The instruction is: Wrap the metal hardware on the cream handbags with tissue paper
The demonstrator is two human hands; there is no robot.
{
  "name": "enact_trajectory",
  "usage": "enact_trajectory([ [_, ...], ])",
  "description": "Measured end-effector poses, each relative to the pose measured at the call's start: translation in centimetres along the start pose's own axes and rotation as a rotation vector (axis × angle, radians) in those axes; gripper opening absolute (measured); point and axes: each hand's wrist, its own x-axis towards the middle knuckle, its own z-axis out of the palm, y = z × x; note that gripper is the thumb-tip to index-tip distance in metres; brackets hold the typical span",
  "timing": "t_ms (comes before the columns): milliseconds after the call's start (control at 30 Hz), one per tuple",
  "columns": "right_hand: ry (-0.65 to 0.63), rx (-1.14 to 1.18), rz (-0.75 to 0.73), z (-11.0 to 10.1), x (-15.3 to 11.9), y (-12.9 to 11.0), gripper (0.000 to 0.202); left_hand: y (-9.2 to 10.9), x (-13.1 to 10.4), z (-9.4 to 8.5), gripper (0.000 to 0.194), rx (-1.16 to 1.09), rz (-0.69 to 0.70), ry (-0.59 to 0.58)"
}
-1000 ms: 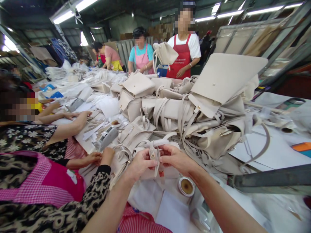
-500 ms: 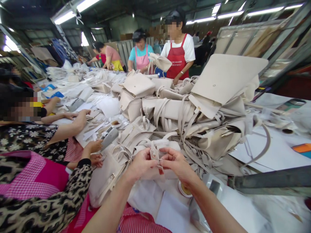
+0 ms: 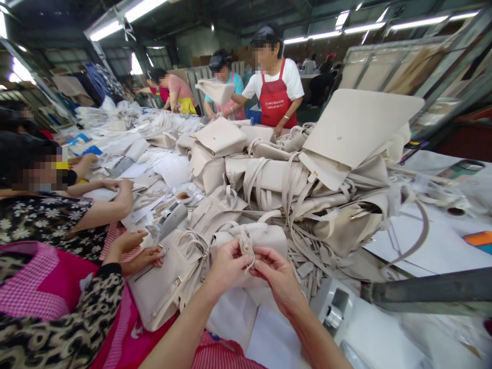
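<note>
A beige handbag (image 3: 271,237) lies in front of me with its short buckle strap (image 3: 246,244) raised, a small metal buckle showing on it. My left hand (image 3: 229,266) pinches this strap from the left, fingers closed. From the right, my right hand (image 3: 274,269) closes its fingertips on the strap's narrow lower end, which curls between both hands. The bag's lower front is partly hidden by my hands. Close by on the left, another beige bag (image 3: 159,287) with a zip and a metal clasp rests against a co-worker's lap.
A tall heap of beige bags (image 3: 277,177) with loose straps fills the table beyond my hands. By my right forearm stands a grey tape dispenser (image 3: 333,310). A metal bar (image 3: 430,289) juts in from the right. Co-workers' hands (image 3: 148,259) work close on my left.
My right hand has shifted slightly down along the strap end. Reddish material below my fingers no longer shows. Across the table, a co-worker has swung a bag leftward; the neighbour's hands have drawn back left.
</note>
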Motion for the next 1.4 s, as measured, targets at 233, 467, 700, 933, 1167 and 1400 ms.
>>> enact_trajectory([
  [233,-0.011,-0.046,-0.021,0.1,0.3,0.5,0.043,0.8,-0.1,-0.4,0.022,-0.042,-0.162,-0.045],
  [467,-0.03,-0.161,-0.087,-0.2,0.9,0.4,0.034,1.5,-0.8,-0.3,0.028,-0.01,-0.211,-0.127],
  [700,-0.099,-0.445,-0.248,-1.3,1.0,1.3,0.018,1.8,-0.2,-2.0,0.036,-0.015,-0.362,-0.295],
  [933,0.07,-0.39,-0.26,-0.1,0.4,1.7,0.019,1.6,0.5,-2.1,0.05,-0.3,-0.41,-0.191],
  [1167,0.078,-0.092,-0.076,0.3,-0.8,3.3,0.021,1.1,-0.8,-2.0,0.043,-0.337,-0.362,-0.165],
  [1400,0.026,-0.625,-0.45,-1.2,-0.9,5.5,0.06,1.6,-0.5,-2.5,0.037,-0.414,-0.311,-0.12],
])
